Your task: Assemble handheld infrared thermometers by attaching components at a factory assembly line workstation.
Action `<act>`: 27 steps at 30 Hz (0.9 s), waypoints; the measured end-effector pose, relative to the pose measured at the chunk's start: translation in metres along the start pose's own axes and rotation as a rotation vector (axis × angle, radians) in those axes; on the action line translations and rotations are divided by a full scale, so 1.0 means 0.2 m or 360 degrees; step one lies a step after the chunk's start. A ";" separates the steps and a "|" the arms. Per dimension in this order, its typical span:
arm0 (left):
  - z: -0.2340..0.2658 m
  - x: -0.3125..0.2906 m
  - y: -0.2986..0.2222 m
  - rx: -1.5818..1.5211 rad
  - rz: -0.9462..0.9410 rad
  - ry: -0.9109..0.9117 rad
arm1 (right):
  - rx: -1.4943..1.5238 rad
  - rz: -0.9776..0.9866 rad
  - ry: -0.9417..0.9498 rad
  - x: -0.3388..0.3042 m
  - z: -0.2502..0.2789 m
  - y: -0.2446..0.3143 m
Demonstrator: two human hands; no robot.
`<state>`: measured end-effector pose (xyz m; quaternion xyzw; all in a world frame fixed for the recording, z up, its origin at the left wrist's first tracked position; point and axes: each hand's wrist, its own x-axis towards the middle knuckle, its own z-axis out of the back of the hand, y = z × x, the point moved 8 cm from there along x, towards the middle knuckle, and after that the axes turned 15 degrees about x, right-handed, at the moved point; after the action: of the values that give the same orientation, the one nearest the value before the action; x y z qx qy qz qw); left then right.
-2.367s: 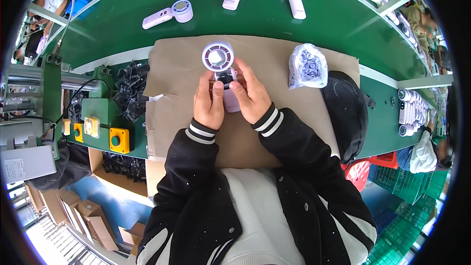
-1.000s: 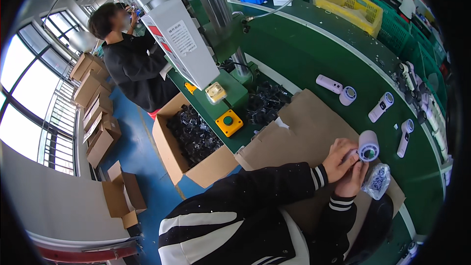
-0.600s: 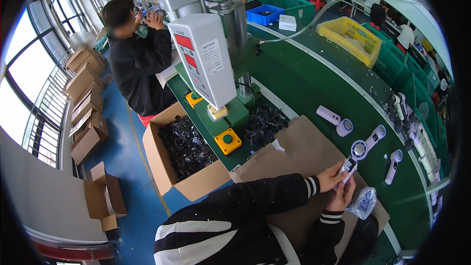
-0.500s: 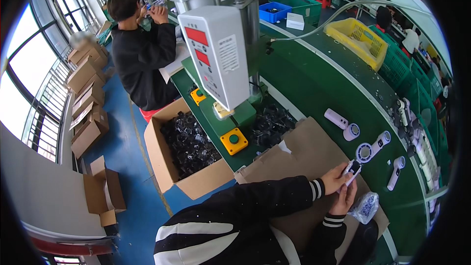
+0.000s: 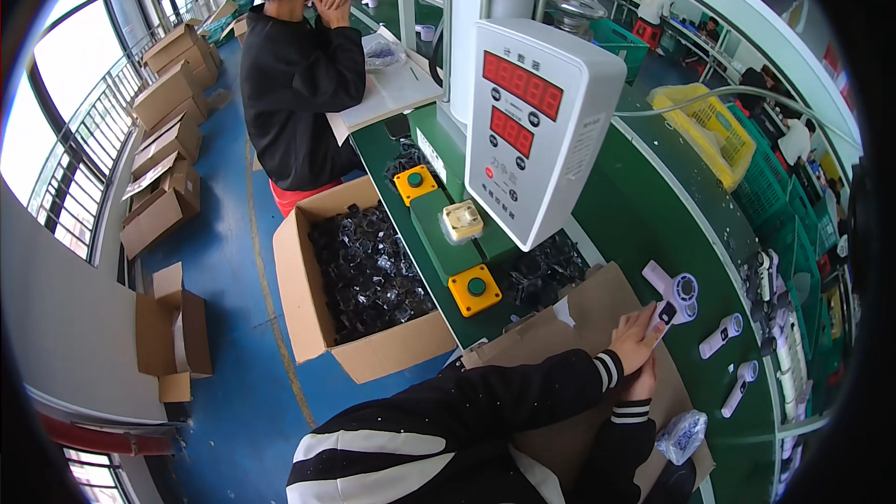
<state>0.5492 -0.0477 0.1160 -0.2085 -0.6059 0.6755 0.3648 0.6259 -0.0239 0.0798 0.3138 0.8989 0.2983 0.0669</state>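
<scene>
My left hand (image 5: 632,337) is closed around the handle of a lilac handheld fan (image 5: 666,314), which has a small black display and a round head. From below, my right hand (image 5: 640,381) is closed against the same handle; its fingers are mostly hidden. Just beyond the held piece another lilac fan (image 5: 655,274) lies on the green bench, its head overlapping the held one in view. Two more fans, one upper (image 5: 721,336) and one lower (image 5: 739,389), lie to the right. A clear plastic bag of small purple parts (image 5: 682,437) rests beside my right wrist.
Brown cardboard (image 5: 597,313) covers the bench under my arms. Ahead stands a press with a grey display box (image 5: 541,121) and yellow button boxes (image 5: 474,289). A carton (image 5: 392,350) of dark plastic parts stands left. A co-worker in black (image 5: 299,93) sits beyond.
The whole view has shifted, with the press now larger and farther right. My left hand lies further over the fan's handle, and the held fan appears closer to the lying one.
</scene>
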 end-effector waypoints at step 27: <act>0.12 -0.13 -0.25 0.0648 -0.0485 -0.0320 | -0.2589 0.0220 -0.0827 0.60 0.29 0.42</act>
<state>0.5604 -0.0822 0.1654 0.0307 -0.5152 0.7380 0.4347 0.5925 0.1300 0.0892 0.2807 0.3402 0.7725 0.4568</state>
